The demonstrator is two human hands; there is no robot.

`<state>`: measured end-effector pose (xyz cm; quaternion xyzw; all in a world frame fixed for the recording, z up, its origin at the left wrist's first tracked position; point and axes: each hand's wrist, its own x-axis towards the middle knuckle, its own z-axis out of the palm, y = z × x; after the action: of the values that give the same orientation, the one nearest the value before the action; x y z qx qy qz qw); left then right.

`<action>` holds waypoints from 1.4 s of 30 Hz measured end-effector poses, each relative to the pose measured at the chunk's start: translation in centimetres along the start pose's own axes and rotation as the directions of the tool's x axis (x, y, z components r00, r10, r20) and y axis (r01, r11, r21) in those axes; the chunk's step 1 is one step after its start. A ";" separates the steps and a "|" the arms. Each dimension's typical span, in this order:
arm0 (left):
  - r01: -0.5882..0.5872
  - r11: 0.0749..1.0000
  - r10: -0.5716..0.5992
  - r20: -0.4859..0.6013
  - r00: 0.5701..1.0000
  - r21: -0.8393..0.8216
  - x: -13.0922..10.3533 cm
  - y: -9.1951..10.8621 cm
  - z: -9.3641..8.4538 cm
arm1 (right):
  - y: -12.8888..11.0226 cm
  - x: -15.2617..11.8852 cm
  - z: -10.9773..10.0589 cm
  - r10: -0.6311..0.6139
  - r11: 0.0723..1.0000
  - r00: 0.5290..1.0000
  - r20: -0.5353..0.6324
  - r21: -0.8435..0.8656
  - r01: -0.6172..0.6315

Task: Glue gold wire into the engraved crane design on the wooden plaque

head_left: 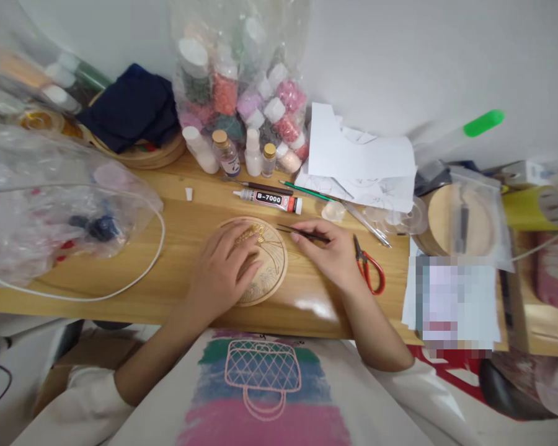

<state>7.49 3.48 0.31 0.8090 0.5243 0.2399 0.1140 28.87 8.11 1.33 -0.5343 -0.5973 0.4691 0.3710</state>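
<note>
A round wooden disc [275,272] with a line drawing and gold-coloured wire work [255,234] near its top lies flat on the table. My left hand [225,260] rests over the disc's left side, fingers stretched out and apart, covering part of the drawing. Just right of the disc, my right hand [328,251] is closed on dark tweezers [307,233], whose tips point left toward the disc's upper right edge. Behind the disc lies a tube of B-7000 glue [270,199]. Red-handled pliers [369,269] lie to the right of my right hand.
Small bottles [226,152] and a clear bag of colourful jars [242,87] stand at the back. White papers [358,148], a green pencil [307,190] and a wooden round [446,217] lie rightward. A plastic bag [51,210] and white cable [121,294] occupy the left.
</note>
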 end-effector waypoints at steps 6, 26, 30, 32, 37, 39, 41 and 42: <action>0.021 0.999 -0.022 -0.011 1.000 -0.034 -0.6 0.6 0.3 | -0.6 -0.1 -0.3 -0.085 0.988 0.992 0.098 -0.118 0.096; -0.028 0.999 0.027 0.046 0.999 0.024 1.8 -0.9 -0.1 | 0.7 0.3 0.3 -0.175 0.984 0.972 0.158 0.001 0.177; -0.042 0.997 0.040 0.036 0.999 0.058 0.7 -0.8 0.4 | 1.0 0.6 0.0 -0.232 0.966 0.946 0.224 -0.061 0.252; -0.043 0.997 0.041 0.028 0.999 0.061 0.5 -0.7 0.5 | 1.0 0.7 0.0 -0.235 0.964 0.942 0.238 -0.069 0.257; -0.092 0.994 0.092 0.003 0.996 0.056 0.5 -0.8 0.6 | 1.1 0.8 0.0 -0.206 0.973 0.954 0.217 -0.054 0.223; -0.111 0.993 0.111 -0.003 0.994 0.036 0.6 -0.8 0.5 | 1.0 0.8 -0.1 -0.195 0.975 0.956 0.217 -0.059 0.213; -0.114 0.993 0.114 0.000 0.993 0.014 0.5 -0.9 0.6 | 1.1 0.8 -0.1 -0.183 0.977 0.958 0.222 -0.064 0.202; -0.111 0.994 0.111 0.003 0.994 0.007 0.5 -0.9 0.6 | 1.1 0.9 -0.1 -0.178 0.979 0.959 0.223 -0.063 0.196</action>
<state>7.27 4.35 -0.43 0.8377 0.4792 0.2430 0.0980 29.18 8.96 0.29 -0.4365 -0.7011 0.4616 0.3237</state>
